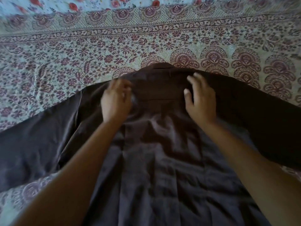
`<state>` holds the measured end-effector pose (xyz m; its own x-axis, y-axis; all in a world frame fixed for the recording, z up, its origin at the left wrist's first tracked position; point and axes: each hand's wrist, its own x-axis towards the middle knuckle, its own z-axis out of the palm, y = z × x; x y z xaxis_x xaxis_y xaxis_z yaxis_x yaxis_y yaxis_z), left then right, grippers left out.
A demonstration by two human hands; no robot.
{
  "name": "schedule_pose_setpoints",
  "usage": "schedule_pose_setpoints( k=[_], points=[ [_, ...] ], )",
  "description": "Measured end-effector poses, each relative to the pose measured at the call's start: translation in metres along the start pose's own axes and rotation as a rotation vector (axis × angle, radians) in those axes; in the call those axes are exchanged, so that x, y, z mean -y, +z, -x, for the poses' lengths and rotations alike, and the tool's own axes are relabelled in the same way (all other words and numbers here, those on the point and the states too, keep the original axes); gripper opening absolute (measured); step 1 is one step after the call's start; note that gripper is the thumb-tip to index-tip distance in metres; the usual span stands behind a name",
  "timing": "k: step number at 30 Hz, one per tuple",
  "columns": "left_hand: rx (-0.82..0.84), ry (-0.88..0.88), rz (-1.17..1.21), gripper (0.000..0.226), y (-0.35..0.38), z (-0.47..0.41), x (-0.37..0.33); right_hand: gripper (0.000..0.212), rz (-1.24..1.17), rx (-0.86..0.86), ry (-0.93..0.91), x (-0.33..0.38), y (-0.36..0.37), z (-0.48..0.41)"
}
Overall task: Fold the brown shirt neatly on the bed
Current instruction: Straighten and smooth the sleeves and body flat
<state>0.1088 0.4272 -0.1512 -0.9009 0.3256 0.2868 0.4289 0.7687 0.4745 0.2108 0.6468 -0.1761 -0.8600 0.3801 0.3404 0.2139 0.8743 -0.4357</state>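
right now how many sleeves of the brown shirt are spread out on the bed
2. The left sleeve runs out toward the lower left edge; the right sleeve runs to the right edge. Both cuffs lie out of view. The left hand and right hand rest near the collar.

You have before you: one brown shirt [162, 160] with two sleeves spread out; one bed [97, 51] under one patterned cover; two hands, left hand [116, 100] and right hand [201, 99].
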Motion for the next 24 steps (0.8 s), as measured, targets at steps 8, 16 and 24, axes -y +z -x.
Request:
schedule_pose_setpoints(
  k=[8, 16, 24],
  points=[
    [0.495, -0.113, -0.311, 0.053, 0.0, 0.033, 0.039, 0.062, 0.244, 0.46, 0.119, 0.004, -0.001, 0.032],
    [0.509, -0.319, -0.236, 0.052, -0.026, 0.003, 0.054, 0.066, 0.248, 0.448, 0.012, 0.043, -0.012, 0.032],
    [0.565, -0.286, -0.341, 0.052, -0.024, 0.004, 0.097, 0.069, 0.272, 0.586, -0.178, 0.068, 0.026, 0.056]
  ],
)
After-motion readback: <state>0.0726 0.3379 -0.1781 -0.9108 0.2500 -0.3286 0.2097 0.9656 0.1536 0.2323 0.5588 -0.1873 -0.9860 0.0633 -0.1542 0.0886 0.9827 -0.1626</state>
